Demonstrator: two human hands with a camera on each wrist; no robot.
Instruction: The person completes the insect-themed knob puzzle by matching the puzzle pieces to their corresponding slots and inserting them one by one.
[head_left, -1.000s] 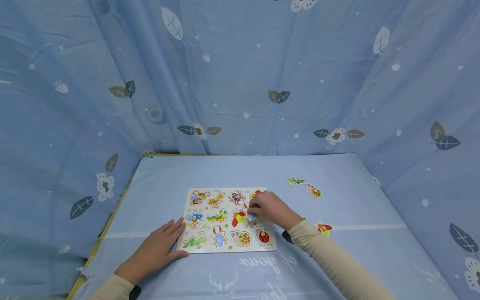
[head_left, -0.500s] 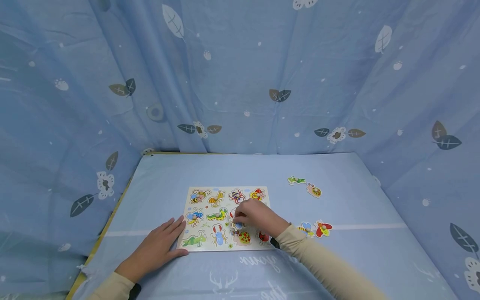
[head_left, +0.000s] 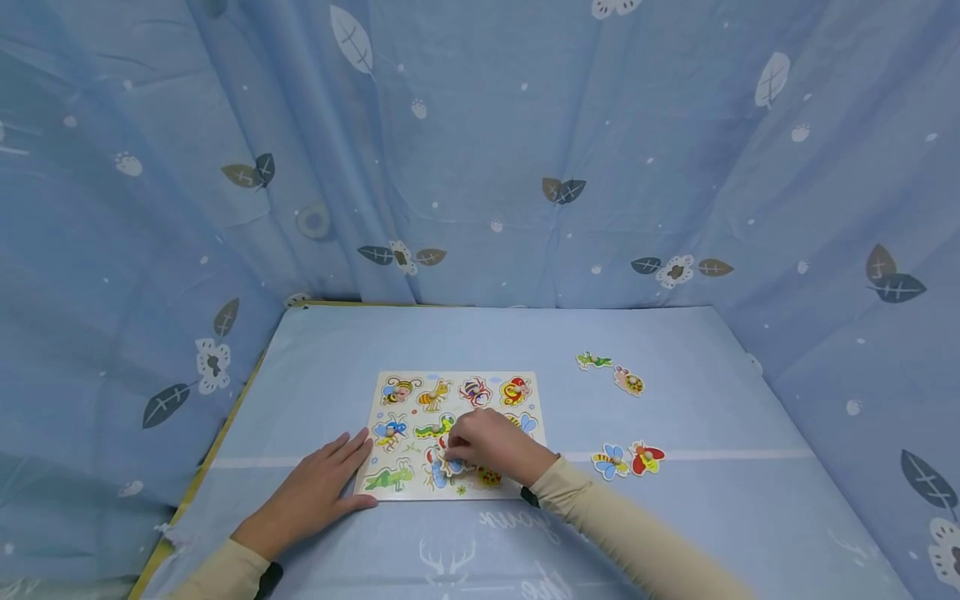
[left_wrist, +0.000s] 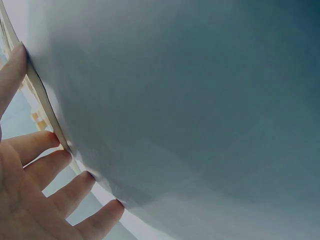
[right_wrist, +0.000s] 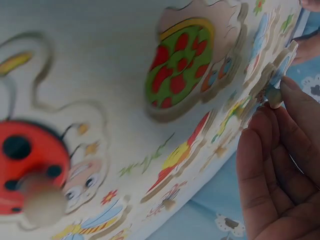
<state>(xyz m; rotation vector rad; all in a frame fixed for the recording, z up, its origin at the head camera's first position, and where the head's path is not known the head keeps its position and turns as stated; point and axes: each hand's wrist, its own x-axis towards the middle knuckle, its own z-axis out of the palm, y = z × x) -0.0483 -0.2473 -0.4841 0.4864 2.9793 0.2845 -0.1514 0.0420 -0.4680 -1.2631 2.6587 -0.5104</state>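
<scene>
In the head view, the puzzle board (head_left: pixel 415 491) was placed at lower centre, its left edge touched by the left hand (head_left: pixel 315 492), fingers outstretched. A blue beetle piece (head_left: pixel 453 466) was pinched by the right hand (head_left: pixel 495 446) over the bottom row. Loose pieces (head_left: pixel 628 381) were scattered at right.

In the left wrist view, the board's edge was met at lower left by spread fingertips (left_wrist: pixel 111 211).

In the right wrist view, the beetle's knob (right_wrist: pixel 274 97) was held narrowly at right.

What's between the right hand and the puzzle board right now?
The puzzle piece that the right hand pinches by its knob; the right wrist view shows it.
</scene>
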